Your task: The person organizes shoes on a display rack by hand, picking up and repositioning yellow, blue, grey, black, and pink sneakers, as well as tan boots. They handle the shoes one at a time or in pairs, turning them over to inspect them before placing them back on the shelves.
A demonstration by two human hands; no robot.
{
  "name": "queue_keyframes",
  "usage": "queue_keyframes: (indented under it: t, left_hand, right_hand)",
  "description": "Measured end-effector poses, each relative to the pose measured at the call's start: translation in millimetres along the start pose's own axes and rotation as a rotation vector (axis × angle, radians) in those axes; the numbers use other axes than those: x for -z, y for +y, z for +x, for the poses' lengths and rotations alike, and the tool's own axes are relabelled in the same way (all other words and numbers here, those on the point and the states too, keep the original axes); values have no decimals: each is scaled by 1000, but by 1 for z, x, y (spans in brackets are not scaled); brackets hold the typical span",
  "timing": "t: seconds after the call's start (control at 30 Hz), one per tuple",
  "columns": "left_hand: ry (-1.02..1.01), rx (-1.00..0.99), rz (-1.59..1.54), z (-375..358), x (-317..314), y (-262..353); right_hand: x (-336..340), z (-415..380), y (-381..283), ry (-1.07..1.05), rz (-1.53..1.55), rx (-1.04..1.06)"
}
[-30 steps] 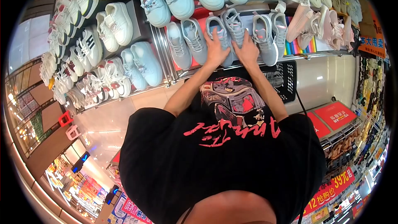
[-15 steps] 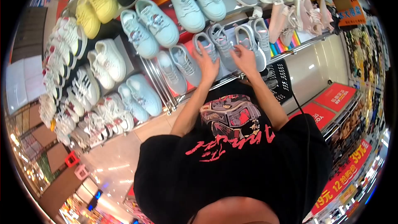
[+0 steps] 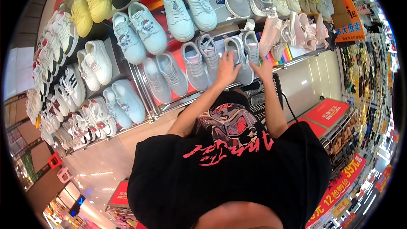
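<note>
Several pairs of grey sneakers stand on the front shelf. My left hand (image 3: 228,68) touches the left side of a grey shoe (image 3: 243,71), its fingers apart. At the right of the neighbouring grey shoe (image 3: 252,46) is my right hand (image 3: 264,68), fingers spread beside its side. To the left of my hands stands another grey pair, with a left shoe (image 3: 195,65) and a right shoe (image 3: 210,53). Further left is one more grey pair (image 3: 173,74).
Light blue shoes (image 3: 146,29) fill the row behind. Pink shoes (image 3: 271,36) stand to the right, white shoes (image 3: 98,61) to the left. A metal shelf rail (image 3: 296,60) runs along the front. A black perforated stool (image 3: 277,91) and red boxes (image 3: 325,112) are lower right.
My left hand has moved from the middle pair to the right-hand pair. My right hand has shifted to that pair's outer side. The camera view has turned slightly.
</note>
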State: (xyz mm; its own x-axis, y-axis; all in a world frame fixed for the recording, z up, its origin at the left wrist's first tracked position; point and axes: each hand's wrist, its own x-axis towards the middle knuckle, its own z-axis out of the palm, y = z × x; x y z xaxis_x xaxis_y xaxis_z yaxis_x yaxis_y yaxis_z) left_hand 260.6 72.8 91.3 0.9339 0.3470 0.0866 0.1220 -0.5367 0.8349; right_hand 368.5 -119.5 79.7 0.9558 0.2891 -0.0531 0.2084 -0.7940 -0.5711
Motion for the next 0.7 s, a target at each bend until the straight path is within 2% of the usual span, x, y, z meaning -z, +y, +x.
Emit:
queue_keyframes:
  t: [0.07, 0.1, 0.2, 0.33, 0.37, 0.43, 0.53, 0.63, 0.7]
  left_hand:
    - [-56, 118, -100, 10, -12, -6]
    - [5, 82, -99, 11, -12, -2]
    - [-14, 98, -78, 17, -13, -7]
    - [59, 75, 196, 31, 16, 33]
    - [5, 97, 232, 40, 23, 39]
    - [-18, 50, 301, 52, 18, 33]
    - [-26, 3, 395, 65, 1, 26]
    - [-56, 37, 423, 71, -7, 23]
    - [-87, 72, 426, 71, -6, 20]
  right_hand:
    - [-9, 4, -1, 32, 28, 37]
    - [-12, 8, -1, 74, 54, 62]
    - [-7, 12, -3, 37, -14, 17]
    - [2, 12, -6, 42, 24, 61]
    - [-1, 13, -2, 36, 40, 57]
    - [-5, 18, 4, 190, 117, 269]
    - [-4, 34, 4, 95, 278, 326]
    - [6, 51, -10, 130, 369, 427]
    - [10, 62, -17, 100, 272, 493]
